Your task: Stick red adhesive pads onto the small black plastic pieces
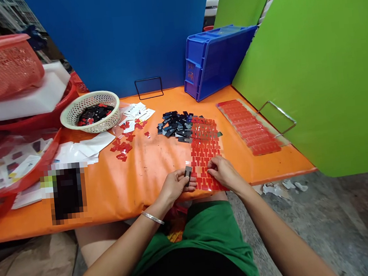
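Observation:
Between its thumb and fingers my left hand (177, 186) holds a small flat black piece (188, 172) with a greyish face. My right hand (224, 171) is closed in a pinch, its fingertips against a sheet of red T-shaped stickers (201, 158). Whatever those fingertips grip is hidden. The sheet lies in front of me on the orange table, its far end over part of a pile of black pieces (174, 126). Loose red pieces (122, 147) are scattered to the left of the pile.
A second red sticker sheet (250, 128) lies at the right, beside a wire stand (282, 116). A cream basket (113, 105) holds black and red pieces. A blue crate (219, 62) stands at the back. Papers (85, 149) and red baskets (3, 63) crowd the left.

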A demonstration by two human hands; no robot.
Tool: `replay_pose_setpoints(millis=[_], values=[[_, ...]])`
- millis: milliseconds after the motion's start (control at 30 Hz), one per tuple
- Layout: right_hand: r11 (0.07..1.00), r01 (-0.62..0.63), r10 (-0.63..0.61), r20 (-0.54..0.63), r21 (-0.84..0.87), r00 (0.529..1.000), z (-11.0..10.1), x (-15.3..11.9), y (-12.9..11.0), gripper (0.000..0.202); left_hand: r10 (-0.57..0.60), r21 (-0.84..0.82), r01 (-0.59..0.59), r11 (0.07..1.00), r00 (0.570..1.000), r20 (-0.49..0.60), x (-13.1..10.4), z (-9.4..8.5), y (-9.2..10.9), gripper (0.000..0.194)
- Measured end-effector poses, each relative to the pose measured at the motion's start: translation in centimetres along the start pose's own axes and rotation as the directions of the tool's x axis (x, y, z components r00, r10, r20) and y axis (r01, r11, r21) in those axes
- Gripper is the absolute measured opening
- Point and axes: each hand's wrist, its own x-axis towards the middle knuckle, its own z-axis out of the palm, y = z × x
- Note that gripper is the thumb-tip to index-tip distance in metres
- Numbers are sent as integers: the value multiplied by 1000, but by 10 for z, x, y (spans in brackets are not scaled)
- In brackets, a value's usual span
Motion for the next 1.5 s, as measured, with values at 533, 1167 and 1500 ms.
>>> replay_pose_setpoints(millis=[533, 1167, 1500], values=[[996, 68, -52, -267, 51, 962, 24, -20, -3, 11, 60, -86, -63, 994, 997, -43, 27, 24, 0, 4], [648, -28, 241, -169, 761, 956, 28, -17, -37, 17, 58, -137, -37, 990, 987, 153, 24, 10, 2, 24], [658, -18, 239, -186, 753, 953, 38, -13, -34, 20, 77, -112, -57, 992, 981, 179, 27, 8, 0, 24]])
